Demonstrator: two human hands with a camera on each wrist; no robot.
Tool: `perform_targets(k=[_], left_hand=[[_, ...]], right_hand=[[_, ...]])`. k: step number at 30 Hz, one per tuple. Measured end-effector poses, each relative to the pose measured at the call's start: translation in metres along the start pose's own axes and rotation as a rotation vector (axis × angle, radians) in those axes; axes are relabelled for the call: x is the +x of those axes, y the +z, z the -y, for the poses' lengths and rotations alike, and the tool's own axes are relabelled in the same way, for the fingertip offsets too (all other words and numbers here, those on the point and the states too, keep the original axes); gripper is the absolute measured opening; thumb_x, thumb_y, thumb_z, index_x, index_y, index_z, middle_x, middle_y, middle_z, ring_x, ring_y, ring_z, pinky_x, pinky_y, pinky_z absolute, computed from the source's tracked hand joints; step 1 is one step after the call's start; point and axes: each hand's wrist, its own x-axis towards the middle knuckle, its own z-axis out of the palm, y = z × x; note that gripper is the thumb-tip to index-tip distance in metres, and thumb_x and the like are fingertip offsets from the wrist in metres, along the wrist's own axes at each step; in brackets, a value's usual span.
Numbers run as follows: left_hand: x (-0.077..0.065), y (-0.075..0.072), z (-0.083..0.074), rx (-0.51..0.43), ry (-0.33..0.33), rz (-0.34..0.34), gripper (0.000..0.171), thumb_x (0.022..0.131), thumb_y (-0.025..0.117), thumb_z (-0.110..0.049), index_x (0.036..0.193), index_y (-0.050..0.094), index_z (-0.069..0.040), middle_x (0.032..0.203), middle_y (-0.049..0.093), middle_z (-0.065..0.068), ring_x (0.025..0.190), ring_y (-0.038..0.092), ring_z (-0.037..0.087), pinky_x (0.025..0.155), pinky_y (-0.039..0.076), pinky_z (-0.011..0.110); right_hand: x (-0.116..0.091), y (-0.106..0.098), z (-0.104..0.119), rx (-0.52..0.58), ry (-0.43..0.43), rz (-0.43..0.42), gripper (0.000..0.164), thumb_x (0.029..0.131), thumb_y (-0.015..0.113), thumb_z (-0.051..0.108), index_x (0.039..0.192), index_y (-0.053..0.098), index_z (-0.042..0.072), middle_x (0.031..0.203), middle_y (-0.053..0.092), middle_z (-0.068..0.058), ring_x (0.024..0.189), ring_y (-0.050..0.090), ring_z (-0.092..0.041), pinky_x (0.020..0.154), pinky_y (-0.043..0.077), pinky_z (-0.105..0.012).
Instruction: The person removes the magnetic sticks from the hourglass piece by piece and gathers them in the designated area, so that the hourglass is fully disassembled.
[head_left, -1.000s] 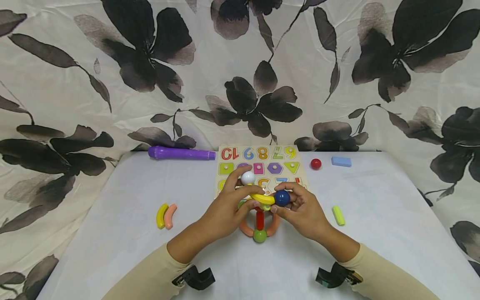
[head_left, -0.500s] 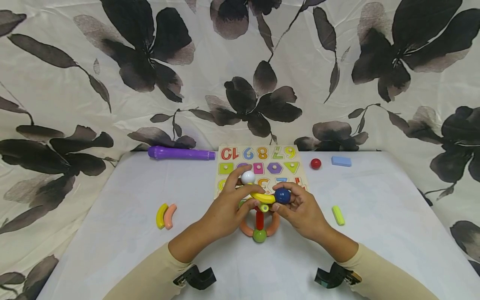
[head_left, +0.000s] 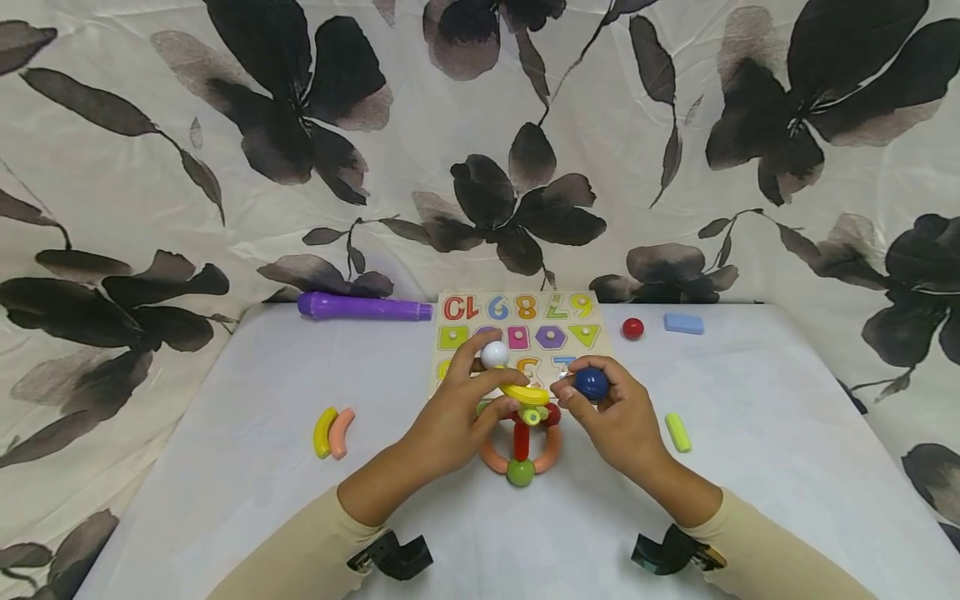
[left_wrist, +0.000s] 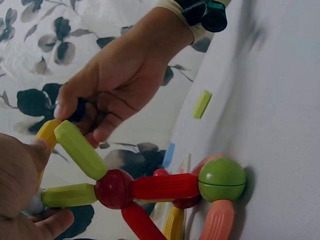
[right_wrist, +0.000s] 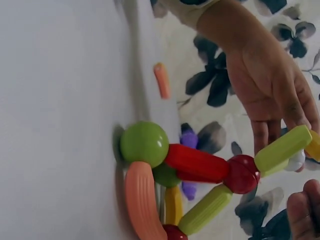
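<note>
My left hand (head_left: pixel 446 417) holds the top of a magnetic stick-and-ball structure, fingers around a white ball (head_left: pixel 494 355) and a yellow curved stick (head_left: pixel 527 395). A dark blue ball (head_left: pixel 592 383) is pinched in my right hand (head_left: pixel 622 421), just right of the yellow stick's end and apart from it. Below, two lime sticks (left_wrist: pixel 80 150) branch from a dark red ball (left_wrist: pixel 114 189). A red stick (left_wrist: pixel 165 186) joins that ball to a green ball (left_wrist: pixel 222 178) standing on the table. Salmon curved sticks (right_wrist: pixel 142 200) form the base.
Behind the structure lies a number-and-shape puzzle board (head_left: pixel 517 304), with a purple toy microphone (head_left: pixel 363 307) to its left. A red ball (head_left: pixel 633 328) and a blue block (head_left: pixel 684 323) lie back right. Loose sticks include a lime one (head_left: pixel 678 432), a yellow one (head_left: pixel 323 432) and a salmon one (head_left: pixel 341 433).
My right hand has drawn the dark blue ball off the yellow stick's end, moving right and slightly up. The left hand has stayed nearly still on the structure.
</note>
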Motion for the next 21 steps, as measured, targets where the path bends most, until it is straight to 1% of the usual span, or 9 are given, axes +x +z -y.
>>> perform_targets(k=[3, 6, 8, 11, 14, 15, 17, 20, 21], left_hand=[[0.001, 0.001, 0.0, -0.004, -0.008, 0.001, 0.033, 0.092, 0.077, -0.01, 0.123, 0.073, -0.02, 0.163, 0.025, 0.002, 0.126, 0.052, 0.028, 0.091, 0.057, 0.035], [0.002, 0.001, -0.001, -0.003, -0.021, 0.001, 0.037, 0.091, 0.078, -0.01, 0.126, 0.073, -0.021, 0.164, 0.025, 0.0, 0.128, 0.052, 0.03, 0.093, 0.056, 0.036], [0.002, 0.001, 0.0, 0.003, -0.025, 0.003, 0.039, 0.091, 0.078, -0.01, 0.128, 0.072, -0.022, 0.164, 0.025, 0.0, 0.131, 0.052, 0.031, 0.096, 0.054, 0.035], [0.001, 0.001, 0.0, 0.007, -0.024, 0.003, 0.041, 0.091, 0.078, -0.011, 0.13, 0.071, -0.022, 0.164, 0.024, 0.001, 0.136, 0.05, 0.031, 0.1, 0.05, 0.033], [0.001, 0.001, 0.001, 0.001, -0.023, 0.003, 0.041, 0.092, 0.077, -0.011, 0.131, 0.069, -0.022, 0.164, 0.024, 0.002, 0.139, 0.048, 0.03, 0.103, 0.047, 0.032], [0.001, 0.001, 0.001, -0.003, -0.023, 0.004, 0.041, 0.092, 0.077, -0.012, 0.131, 0.069, -0.021, 0.164, 0.023, 0.002, 0.139, 0.048, 0.03, 0.103, 0.047, 0.031], [0.001, 0.001, 0.001, -0.011, -0.025, 0.008, 0.041, 0.092, 0.077, -0.012, 0.131, 0.069, -0.02, 0.165, 0.023, 0.003, 0.141, 0.046, 0.03, 0.104, 0.046, 0.031], [0.001, 0.0, 0.001, -0.024, -0.027, 0.014, 0.041, 0.093, 0.076, -0.012, 0.132, 0.068, -0.018, 0.165, 0.022, 0.003, 0.142, 0.044, 0.03, 0.104, 0.045, 0.031], [0.001, 0.0, 0.001, -0.026, -0.027, 0.015, 0.041, 0.093, 0.076, -0.012, 0.133, 0.068, -0.018, 0.165, 0.022, 0.004, 0.143, 0.044, 0.03, 0.104, 0.045, 0.031]], right_hand=[[0.001, -0.005, 0.0, -0.061, 0.059, 0.038, 0.035, 0.099, 0.067, 0.005, 0.13, 0.051, -0.001, 0.117, 0.064, -0.017, 0.102, 0.068, -0.031, 0.088, 0.055, -0.023], [0.004, -0.012, 0.001, -0.136, 0.15, 0.047, 0.038, 0.103, 0.064, 0.016, 0.134, 0.047, 0.004, 0.119, 0.058, -0.018, 0.095, 0.064, -0.032, 0.083, 0.056, -0.024], [0.006, -0.017, 0.0, -0.163, 0.199, 0.051, 0.036, 0.106, 0.058, 0.019, 0.136, 0.044, 0.006, 0.118, 0.056, -0.018, 0.093, 0.062, -0.031, 0.082, 0.056, -0.028], [0.012, -0.03, -0.003, -0.161, 0.212, 0.072, 0.036, 0.108, 0.045, 0.016, 0.141, 0.038, 0.004, 0.123, 0.051, -0.019, 0.097, 0.058, -0.033, 0.086, 0.054, -0.03], [0.019, -0.044, -0.009, -0.174, 0.195, 0.087, 0.04, 0.107, 0.039, 0.011, 0.145, 0.033, 0.0, 0.127, 0.049, -0.023, 0.105, 0.057, -0.035, 0.091, 0.053, -0.028], [0.021, -0.05, -0.012, -0.187, 0.19, 0.087, 0.041, 0.108, 0.039, 0.011, 0.146, 0.032, -0.001, 0.128, 0.05, -0.024, 0.108, 0.057, -0.036, 0.094, 0.053, -0.029], [0.027, -0.061, -0.016, -0.249, 0.19, 0.069, 0.043, 0.11, 0.043, 0.016, 0.148, 0.033, -0.002, 0.13, 0.054, -0.025, 0.113, 0.059, -0.037, 0.097, 0.054, -0.035], [0.035, -0.077, -0.024, -0.375, 0.195, 0.029, 0.049, 0.109, 0.052, 0.026, 0.148, 0.039, 0.0, 0.133, 0.056, -0.023, 0.116, 0.059, -0.036, 0.098, 0.053, -0.044], [0.038, -0.082, -0.026, -0.419, 0.19, 0.014, 0.05, 0.107, 0.056, 0.027, 0.147, 0.042, 0.0, 0.133, 0.055, -0.022, 0.116, 0.058, -0.035, 0.096, 0.053, -0.045]])
